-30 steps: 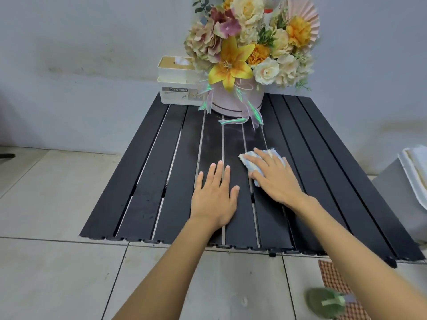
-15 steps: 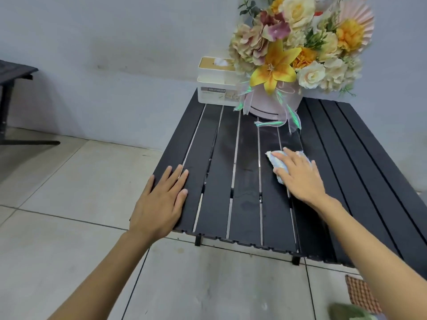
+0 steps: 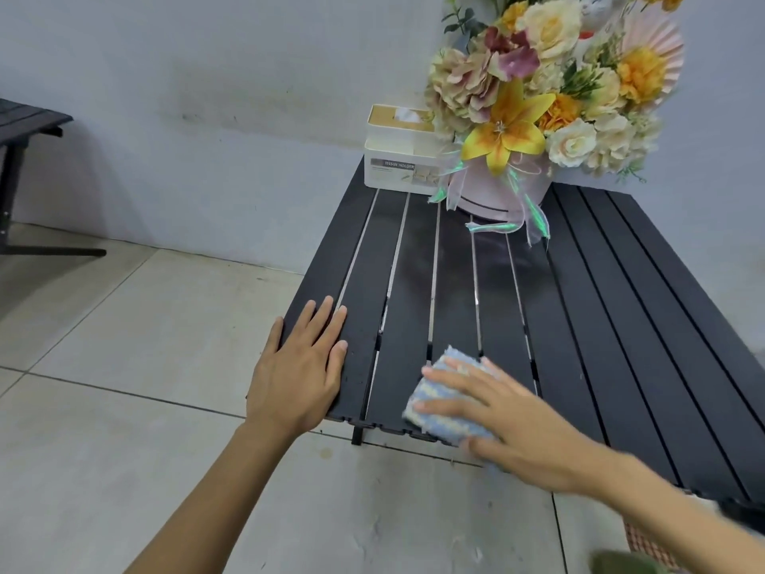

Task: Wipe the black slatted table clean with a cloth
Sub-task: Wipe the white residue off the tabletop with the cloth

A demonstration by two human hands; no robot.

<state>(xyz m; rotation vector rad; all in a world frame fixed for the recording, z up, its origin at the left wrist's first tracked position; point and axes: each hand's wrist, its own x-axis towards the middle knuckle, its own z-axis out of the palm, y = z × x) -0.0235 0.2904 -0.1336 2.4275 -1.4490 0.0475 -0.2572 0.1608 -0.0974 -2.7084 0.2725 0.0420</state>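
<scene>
The black slatted table (image 3: 600, 325) fills the right half of the view, low over a tiled floor. A blue-and-white cloth (image 3: 441, 401) lies on the slats at the table's near edge. My right hand (image 3: 509, 424) presses flat on top of the cloth, fingers spread and pointing left. My left hand (image 3: 300, 366) rests palm-down on the table's near left corner, holding nothing, with the fingers lying on the outermost slat. Part of the cloth is hidden under my right palm.
A pink flower box with a large bouquet (image 3: 538, 101) and a white tissue holder (image 3: 399, 149) stand at the table's far end against the wall. Another black table (image 3: 25, 130) is at far left. A green object (image 3: 621, 563) and a checked mat (image 3: 645, 540) lie on the floor at bottom right.
My right hand has dragged the cloth from mid-table toward the near edge and to the left. My left hand shifted from the table's centre to its left corner. The view turned left.
</scene>
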